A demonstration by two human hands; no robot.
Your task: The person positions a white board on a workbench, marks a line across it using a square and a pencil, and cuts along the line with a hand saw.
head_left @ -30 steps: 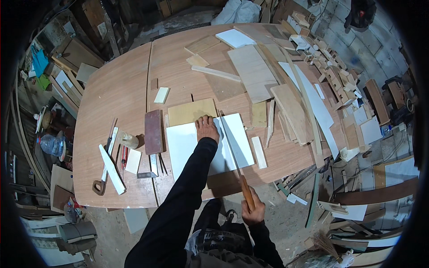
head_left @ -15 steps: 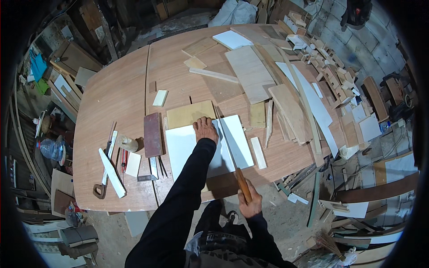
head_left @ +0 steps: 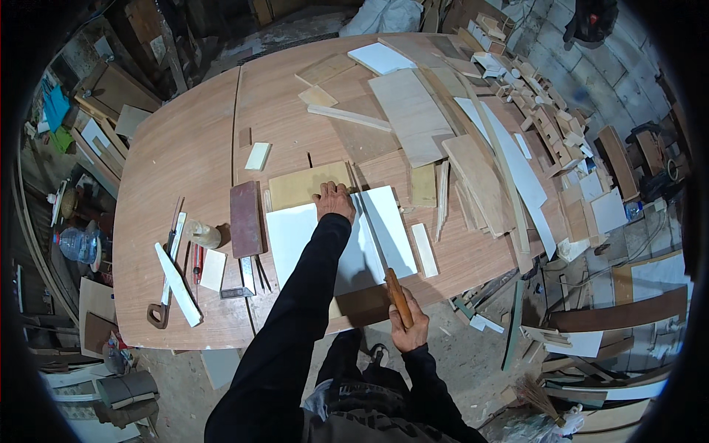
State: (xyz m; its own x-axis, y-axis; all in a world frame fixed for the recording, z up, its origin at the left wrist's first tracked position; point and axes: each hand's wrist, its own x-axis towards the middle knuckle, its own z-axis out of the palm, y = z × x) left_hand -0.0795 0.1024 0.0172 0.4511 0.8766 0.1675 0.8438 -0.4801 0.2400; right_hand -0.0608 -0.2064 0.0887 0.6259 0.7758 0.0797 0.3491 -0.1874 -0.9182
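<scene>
My left hand (head_left: 334,201) rests palm down on a white board (head_left: 295,240), fingers bent and spread at its far edge, where a yellowish panel (head_left: 295,184) lies. My right hand (head_left: 408,328) grips the wooden handle (head_left: 401,301) of a long, narrow-bladed tool, whose blade lies lengthwise over the right part of the white board, right of my left hand. Left of the board are a maroon block (head_left: 245,218), a metal square (head_left: 236,292) and a cream bottle (head_left: 203,234). A narrow pale strip (head_left: 423,249) lies to its right.
The wooden table (head_left: 173,140) carries loose panels (head_left: 402,114) and long strips (head_left: 528,203) on its right side. A handsaw (head_left: 157,314) and a red-handled tool (head_left: 198,262) lie at the left. Offcuts and boards (head_left: 605,317) crowd the floor and walls around it.
My right hand and the long tool have moved forward, up and slightly left in the view. My left hand stays on the white board, and the whole view has shifted slightly.
</scene>
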